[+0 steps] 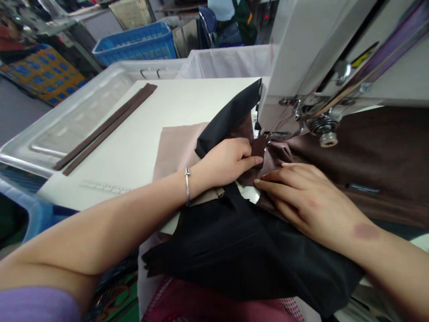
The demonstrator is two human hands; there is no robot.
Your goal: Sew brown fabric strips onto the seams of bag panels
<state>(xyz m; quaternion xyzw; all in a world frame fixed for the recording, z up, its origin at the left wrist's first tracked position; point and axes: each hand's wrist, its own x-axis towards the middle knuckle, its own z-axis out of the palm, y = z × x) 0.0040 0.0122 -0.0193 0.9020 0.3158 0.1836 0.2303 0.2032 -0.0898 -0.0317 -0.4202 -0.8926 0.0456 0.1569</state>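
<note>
Your left hand (228, 161) pinches the soft, limp dark-brown fabric piece (258, 150) near the white sewing machine (295, 58), while your right hand (301, 197) presses flat, fingers together, just right of it.

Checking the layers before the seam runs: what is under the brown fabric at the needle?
Black lining lies beneath the brown fabric, with a beige piece below that on the table. The left hand and right hand cover the seam, so the layers there are hidden.
</note>
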